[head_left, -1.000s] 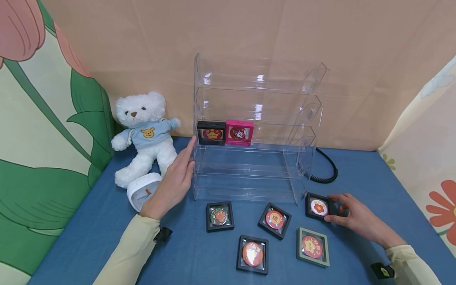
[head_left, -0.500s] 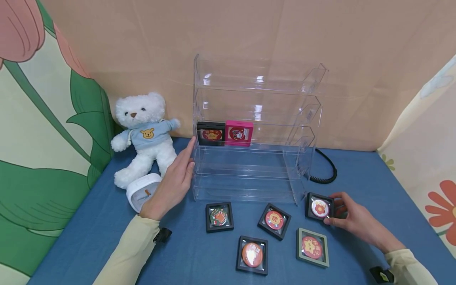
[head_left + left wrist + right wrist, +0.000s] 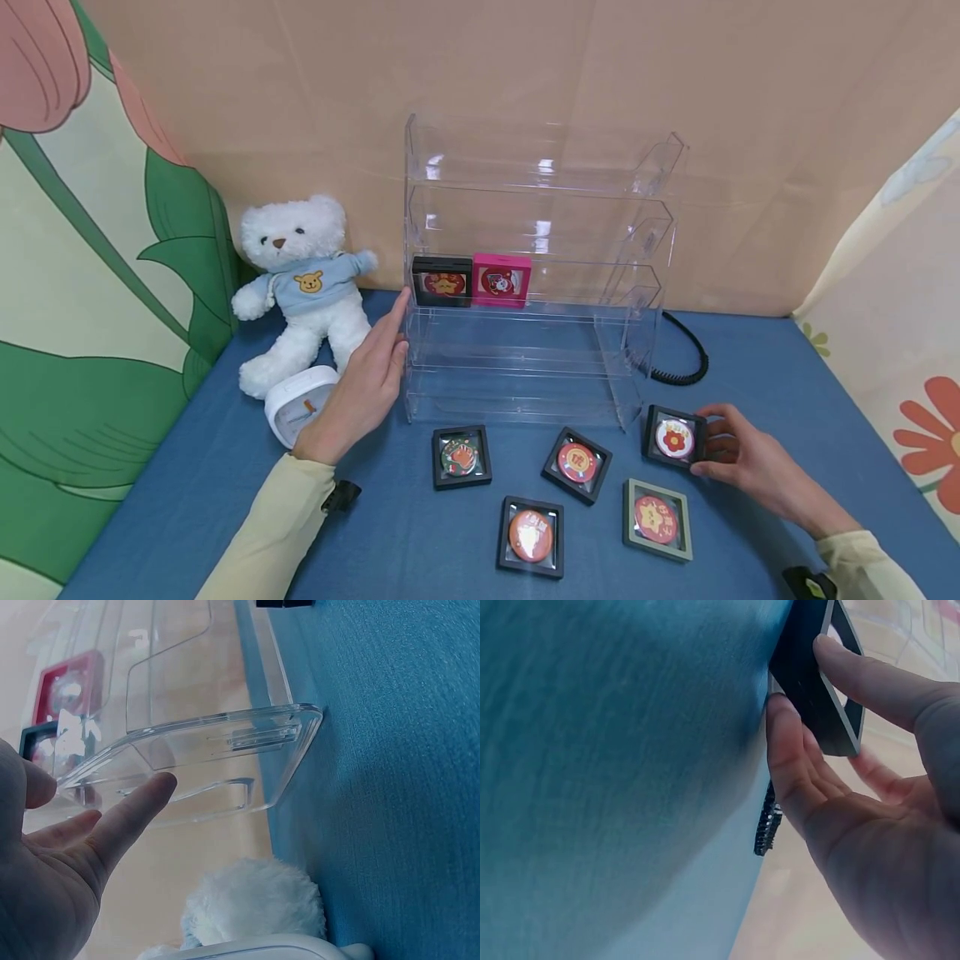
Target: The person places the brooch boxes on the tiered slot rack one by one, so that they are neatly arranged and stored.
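My right hand grips the right edge of a black square badge case with a white badge and red flower. In the right wrist view the thumb lies on the front of the case and the other fingers are behind and below it, near the cloth. With fingers straight, my left hand touches the left side of a clear acrylic tiered rack. On a middle tier of that rack stand a black badge case and a pink badge case, side by side.
Several framed badges lie on the blue cloth, among them a green-framed one and a tilted black one. A white teddy bear and a white clock stand left. A black coiled cord lies behind right.
The near edge of the flower badge case has come up slightly in my right hand, and the fingers have closed further round its right edge. My left hand stays at the rack.
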The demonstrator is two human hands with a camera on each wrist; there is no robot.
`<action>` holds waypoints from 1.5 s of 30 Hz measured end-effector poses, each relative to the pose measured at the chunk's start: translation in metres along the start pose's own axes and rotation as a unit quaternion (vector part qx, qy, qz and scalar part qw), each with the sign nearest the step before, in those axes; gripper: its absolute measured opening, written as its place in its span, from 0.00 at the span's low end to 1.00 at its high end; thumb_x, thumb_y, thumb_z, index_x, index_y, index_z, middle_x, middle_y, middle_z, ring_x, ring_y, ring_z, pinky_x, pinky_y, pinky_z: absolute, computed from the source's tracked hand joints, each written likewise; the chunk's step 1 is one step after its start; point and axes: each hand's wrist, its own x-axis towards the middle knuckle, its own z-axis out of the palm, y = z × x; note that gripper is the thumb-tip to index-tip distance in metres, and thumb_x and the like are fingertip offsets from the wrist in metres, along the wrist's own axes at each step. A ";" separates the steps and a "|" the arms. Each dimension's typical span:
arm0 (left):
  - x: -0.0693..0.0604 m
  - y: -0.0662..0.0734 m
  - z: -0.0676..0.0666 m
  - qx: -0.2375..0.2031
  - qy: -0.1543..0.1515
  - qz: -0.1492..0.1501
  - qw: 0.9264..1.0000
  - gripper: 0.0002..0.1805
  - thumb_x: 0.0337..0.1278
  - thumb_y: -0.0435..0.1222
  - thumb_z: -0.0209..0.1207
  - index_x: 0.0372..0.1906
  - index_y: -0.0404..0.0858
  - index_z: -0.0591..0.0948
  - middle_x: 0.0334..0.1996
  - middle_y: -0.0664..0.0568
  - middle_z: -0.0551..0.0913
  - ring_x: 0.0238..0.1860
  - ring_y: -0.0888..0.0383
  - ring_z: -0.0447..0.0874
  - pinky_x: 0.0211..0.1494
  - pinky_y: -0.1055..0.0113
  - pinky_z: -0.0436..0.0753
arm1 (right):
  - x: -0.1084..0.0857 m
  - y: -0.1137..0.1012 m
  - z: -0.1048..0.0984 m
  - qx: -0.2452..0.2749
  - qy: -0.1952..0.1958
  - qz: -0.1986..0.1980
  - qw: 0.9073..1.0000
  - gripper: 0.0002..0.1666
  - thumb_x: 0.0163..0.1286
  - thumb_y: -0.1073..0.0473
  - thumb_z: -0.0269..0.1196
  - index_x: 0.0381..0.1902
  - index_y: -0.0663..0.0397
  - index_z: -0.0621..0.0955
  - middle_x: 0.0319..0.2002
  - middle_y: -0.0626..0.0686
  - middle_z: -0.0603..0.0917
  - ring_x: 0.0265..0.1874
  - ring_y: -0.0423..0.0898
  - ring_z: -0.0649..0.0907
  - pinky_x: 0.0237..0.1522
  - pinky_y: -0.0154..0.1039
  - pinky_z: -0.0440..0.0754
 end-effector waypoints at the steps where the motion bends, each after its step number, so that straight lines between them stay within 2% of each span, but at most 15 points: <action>1: 0.000 0.000 0.000 0.000 -0.001 0.000 1.000 0.35 0.82 0.36 0.41 0.83 0.56 0.41 0.79 0.45 0.55 0.70 0.44 0.67 0.69 0.43 0.69 | -0.001 0.000 0.000 0.008 0.000 -0.001 1.000 0.47 0.57 0.63 0.77 0.67 0.65 0.62 0.50 0.66 0.78 0.46 0.61 0.84 0.42 0.53 0.86; 7: 0.000 0.000 0.000 0.002 0.001 -0.001 1.000 0.37 0.82 0.34 0.42 0.83 0.56 0.41 0.79 0.45 0.55 0.70 0.43 0.67 0.69 0.43 0.69 | -0.002 0.001 -0.001 0.034 0.005 -0.006 0.999 0.43 0.59 0.66 0.75 0.65 0.65 0.63 0.49 0.65 0.79 0.46 0.60 0.84 0.39 0.48 0.87; 13: 0.000 -0.001 0.000 0.002 0.000 -0.001 1.000 0.35 0.83 0.37 0.41 0.83 0.56 0.41 0.79 0.45 0.54 0.71 0.44 0.65 0.70 0.43 0.68 | -0.003 0.000 -0.002 0.036 0.023 -0.026 0.999 0.38 0.61 0.68 0.73 0.63 0.65 0.66 0.47 0.65 0.82 0.44 0.58 0.86 0.35 0.42 0.86; 22: 0.000 -0.001 0.000 0.004 0.000 -0.003 1.000 0.35 0.83 0.37 0.40 0.83 0.56 0.41 0.79 0.44 0.55 0.71 0.43 0.66 0.70 0.42 0.68 | -0.005 -0.004 -0.005 0.002 0.043 -0.021 0.999 0.29 0.68 0.64 0.69 0.61 0.59 0.70 0.51 0.66 0.81 0.44 0.60 0.86 0.36 0.46 0.87; 28: 0.001 -0.001 0.001 0.005 0.003 0.000 1.000 0.36 0.82 0.35 0.42 0.83 0.56 0.41 0.79 0.45 0.55 0.74 0.45 0.61 0.71 0.43 0.66 | -0.007 -0.006 -0.004 -0.012 0.066 -0.030 0.997 0.25 0.68 0.65 0.69 0.59 0.59 0.72 0.50 0.65 0.82 0.41 0.56 0.87 0.35 0.45 0.87; 34: 0.000 0.000 0.001 0.007 0.004 0.001 1.000 0.38 0.80 0.31 0.43 0.83 0.55 0.41 0.79 0.44 0.55 0.74 0.45 0.61 0.71 0.42 0.65 | -0.009 -0.008 -0.004 -0.015 0.081 -0.040 0.996 0.23 0.67 0.65 0.69 0.57 0.57 0.74 0.50 0.65 0.83 0.40 0.55 0.87 0.34 0.43 0.86; 40: 0.000 0.000 0.001 0.006 0.005 0.001 1.000 0.39 0.80 0.31 0.44 0.83 0.56 0.41 0.79 0.45 0.56 0.74 0.45 0.61 0.72 0.43 0.65 | -0.011 -0.009 -0.005 -0.015 0.097 -0.044 0.994 0.22 0.68 0.63 0.70 0.56 0.56 0.74 0.50 0.65 0.83 0.42 0.59 0.87 0.36 0.47 0.88; 45: 0.000 0.001 0.001 0.007 0.006 0.002 1.000 0.38 0.80 0.31 0.43 0.83 0.56 0.41 0.78 0.44 0.56 0.73 0.45 0.62 0.71 0.43 0.66 | -0.014 -0.011 -0.008 -0.017 0.125 -0.069 0.990 0.21 0.67 0.62 0.71 0.54 0.55 0.75 0.49 0.64 0.84 0.41 0.56 0.88 0.35 0.44 0.88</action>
